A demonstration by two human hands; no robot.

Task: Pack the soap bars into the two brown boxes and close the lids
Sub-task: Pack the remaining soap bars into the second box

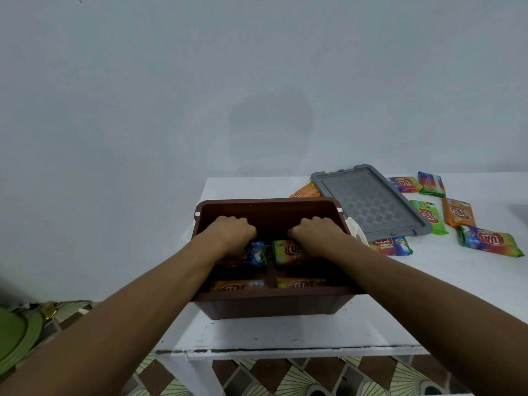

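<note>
A brown box (pixel 274 305) stands open on the white table, with both my arms reaching into it. My left hand (pixel 228 234) grips a blue-ended soap bar (pixel 255 254) at the box's back left. My right hand (pixel 317 234) grips a green and orange soap bar (pixel 285 251) at the back right. Two orange soap bars (pixel 237 285) lie in the front part of the box. A grey lid (pixel 371 202) lies flat on the table to the right. Several wrapped soap bars (pixel 490 241) lie scattered around it.
The white table (pixel 285 335) ends at a chipped front edge, above a patterned tile floor (pixel 285 375). A green round object (pixel 14 335) sits at the far left. A plain pale wall fills the background.
</note>
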